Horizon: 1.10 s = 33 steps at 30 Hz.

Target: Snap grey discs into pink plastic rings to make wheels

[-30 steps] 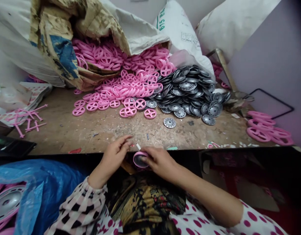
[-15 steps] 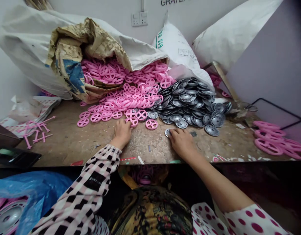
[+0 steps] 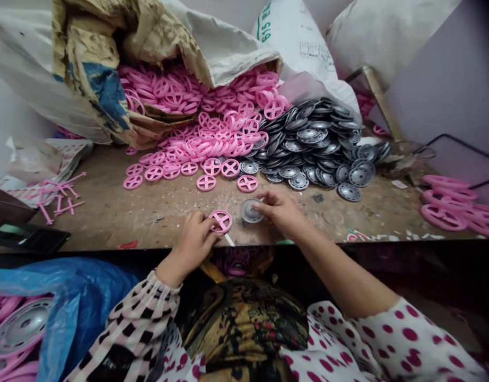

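At the near edge of the bench (image 3: 109, 212), two hands each hold one small part.
The fingers of the left hand (image 3: 192, 245) pinch a pink spoked wheel (image 3: 221, 221); those of the right hand (image 3: 282, 212) grip a grey disc (image 3: 251, 210) just beside it, both low over the bench. Behind, a torn paper sack (image 3: 105, 63) spills pink wheels (image 3: 212, 138) beside a heap of grey discs (image 3: 320, 143). A white sack (image 3: 296, 48) bears green print, "615", the rest cut off. A blue bag (image 3: 73, 297) at lower left half hides larger wheels (image 3: 17, 331).
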Tool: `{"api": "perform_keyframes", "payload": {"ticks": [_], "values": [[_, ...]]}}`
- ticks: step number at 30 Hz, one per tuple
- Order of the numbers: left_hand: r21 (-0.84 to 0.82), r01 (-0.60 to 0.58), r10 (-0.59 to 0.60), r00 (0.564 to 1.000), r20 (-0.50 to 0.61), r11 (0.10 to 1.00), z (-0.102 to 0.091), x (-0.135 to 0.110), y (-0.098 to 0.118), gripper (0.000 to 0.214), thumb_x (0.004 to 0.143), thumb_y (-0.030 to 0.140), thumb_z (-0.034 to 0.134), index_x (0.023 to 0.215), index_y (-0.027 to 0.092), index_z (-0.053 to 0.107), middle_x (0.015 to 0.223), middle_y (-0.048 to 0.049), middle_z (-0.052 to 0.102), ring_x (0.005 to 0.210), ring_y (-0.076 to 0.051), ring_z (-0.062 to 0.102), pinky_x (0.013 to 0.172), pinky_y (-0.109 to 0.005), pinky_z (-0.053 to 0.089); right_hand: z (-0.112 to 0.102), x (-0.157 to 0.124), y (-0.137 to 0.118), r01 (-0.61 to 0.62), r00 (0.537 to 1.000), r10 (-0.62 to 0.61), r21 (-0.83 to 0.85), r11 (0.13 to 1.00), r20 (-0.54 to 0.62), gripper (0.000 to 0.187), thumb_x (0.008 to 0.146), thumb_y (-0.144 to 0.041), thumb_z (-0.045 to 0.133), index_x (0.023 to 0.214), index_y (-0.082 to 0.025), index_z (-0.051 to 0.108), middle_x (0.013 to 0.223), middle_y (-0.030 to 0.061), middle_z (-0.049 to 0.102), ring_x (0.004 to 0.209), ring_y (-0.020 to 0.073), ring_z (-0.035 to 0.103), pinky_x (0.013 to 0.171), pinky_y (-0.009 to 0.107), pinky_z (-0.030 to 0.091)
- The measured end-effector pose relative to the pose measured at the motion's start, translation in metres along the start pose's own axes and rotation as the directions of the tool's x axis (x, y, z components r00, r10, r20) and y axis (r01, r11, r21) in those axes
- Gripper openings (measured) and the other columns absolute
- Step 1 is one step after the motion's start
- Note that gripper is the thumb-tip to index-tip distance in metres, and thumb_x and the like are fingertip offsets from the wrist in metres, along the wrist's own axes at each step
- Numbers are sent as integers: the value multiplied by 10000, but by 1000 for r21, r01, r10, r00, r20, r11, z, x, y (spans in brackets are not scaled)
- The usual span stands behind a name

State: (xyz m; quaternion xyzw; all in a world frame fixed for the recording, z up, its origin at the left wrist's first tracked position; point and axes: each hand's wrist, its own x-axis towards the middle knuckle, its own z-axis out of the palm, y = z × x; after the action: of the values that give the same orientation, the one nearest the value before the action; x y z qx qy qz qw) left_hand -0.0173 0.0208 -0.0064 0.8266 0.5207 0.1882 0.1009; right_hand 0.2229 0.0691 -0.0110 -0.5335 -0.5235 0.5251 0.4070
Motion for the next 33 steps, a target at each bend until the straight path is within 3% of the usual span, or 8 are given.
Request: {"api": "perform_keyframes", "payload": {"ticks": [3,6,10,13,21,27,30,33], "values": [[-96,160,-170,980,-107,982,10,-7,-4,308,815,367,648,1039,162,596,968,-72,552,947,-238,507,840,-372,424,43,7,-1,68,997,-67,-54,996,29,288,737,-321,657,978,-182,584,598,-72,476,515,103,433,525,227,355],[-83,277,-285,953,-105,957,16,-5,-7,477,765,447,691,1120,157,561,1019,-89,567,999,-263,506,889,-402,412,68,12,0,204,978,-178,-366,908,106,204,804,-255,623,991,-180,652,722,-11,564,674,138,519,647,256,405],[-2,336,-336,941,-32,942,15,-2,-6,525,759,499,679,1161,177,581,1067,-103,545,1044,-290,480,909,-426,403,74,4,-1,343,938,-267,-695,632,221,258,902,-328,538,1059,-203,700,959,83,561,894,200,547,795,308,412],[28,350,-351,937,4,936,15,-2,-2,516,770,521,656,1180,214,595,1072,-98,525,1074,-302,457,917,-441,395,73,1,-5,361,932,-253,-730,580,260,274,927,-313,502,1062,-181,702,942,87,561,935,207,544,823,302,405],[-13,391,-391,920,25,920,15,-3,4,542,755,540,665,1218,266,598,1097,-84,499,1076,-296,442,914,-431,386,69,13,-13,240,961,-82,-652,719,264,326,821,-231,633,1125,-115,643,947,78,575,853,176,551,774,279,408],[-75,401,-402,916,6,913,15,-3,3,507,718,486,718,1167,269,626,1087,-72,499,1079,-294,449,915,-432,383,62,7,-13,235,957,-74,-602,763,280,204,777,-236,647,970,-169,640,837,24,569,769,156,514,698,266,385],[-184,380,-395,917,-49,906,17,-5,7,439,701,386,743,1094,231,624,1082,-67,535,1084,-285,461,929,-429,375,61,-2,-7,262,948,-145,-442,858,282,208,770,-215,621,973,-188,587,863,10,593,801,155,528,707,264,393],[-461,298,-359,932,-47,836,18,-8,13,289,756,262,661,1024,208,568,994,-39,596,971,-220,529,856,-357,415,60,-13,-2,193,942,-141,-148,970,304,193,761,-235,607,933,-192,531,815,-13,600,740,142,546,670,257,414]]}}
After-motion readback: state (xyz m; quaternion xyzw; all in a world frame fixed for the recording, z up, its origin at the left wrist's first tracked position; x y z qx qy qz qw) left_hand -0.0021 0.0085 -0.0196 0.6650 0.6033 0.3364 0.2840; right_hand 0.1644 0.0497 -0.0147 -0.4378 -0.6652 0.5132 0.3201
